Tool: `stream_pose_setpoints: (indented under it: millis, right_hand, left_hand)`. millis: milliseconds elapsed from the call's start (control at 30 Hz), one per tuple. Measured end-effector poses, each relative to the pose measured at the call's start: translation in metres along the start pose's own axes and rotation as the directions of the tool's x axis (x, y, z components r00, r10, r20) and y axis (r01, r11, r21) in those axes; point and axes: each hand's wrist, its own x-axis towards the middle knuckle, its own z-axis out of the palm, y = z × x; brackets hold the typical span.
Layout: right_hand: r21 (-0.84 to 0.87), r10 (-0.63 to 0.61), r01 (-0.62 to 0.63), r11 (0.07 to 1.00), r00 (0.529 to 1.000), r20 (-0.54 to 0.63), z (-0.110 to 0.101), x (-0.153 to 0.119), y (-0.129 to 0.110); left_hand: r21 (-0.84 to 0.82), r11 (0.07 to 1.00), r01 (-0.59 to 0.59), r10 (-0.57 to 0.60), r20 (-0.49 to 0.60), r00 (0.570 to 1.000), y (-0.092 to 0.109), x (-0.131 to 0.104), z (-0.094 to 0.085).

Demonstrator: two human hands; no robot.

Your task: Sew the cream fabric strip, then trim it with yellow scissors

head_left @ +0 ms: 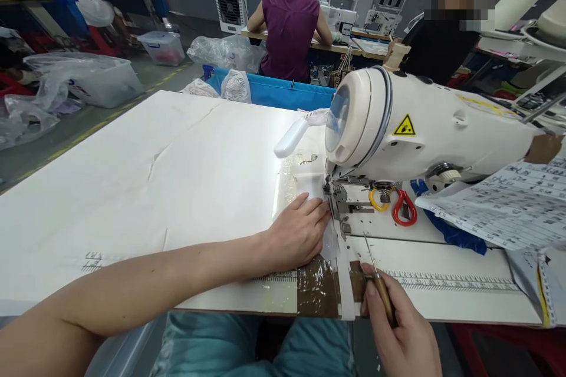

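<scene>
We lose part of the thin white piece [309, 184] under the bare left hand [303, 232]. Bare right hand [404, 330], cropped at bottom, covers some wooden-handled metal awl [384, 294]. Black-marked white paper sheet [508, 206]: cut off right, we can't read it.

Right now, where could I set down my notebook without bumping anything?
The widest bare patch is the white tabletop between the left forearm and the far edge. A smaller strip lies right of the right hand, between the ruler scale and the near edge. It is crowded around the sewing machine, with the left hand, awl and papers all close.
</scene>
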Motion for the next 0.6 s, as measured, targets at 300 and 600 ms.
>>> stream_pose_setpoints:
  millis: [300,600]
  right_hand:
    - [-0.058,-0.079,0.084,0.995,0.993,0.089,-0.005,0.005,0.015]
    - [-0.021,-0.005,0.008,1.000,0.994,0.112,-0.005,0.003,0.020]
  left_hand:
    - [-0.022,1.000,0.004,-0.004,0.004,1.000,0.002,0.000,-0.003]
    - [-0.012,1.000,-0.009,0.009,-0.028,1.000,0.004,-0.003,-0.003]
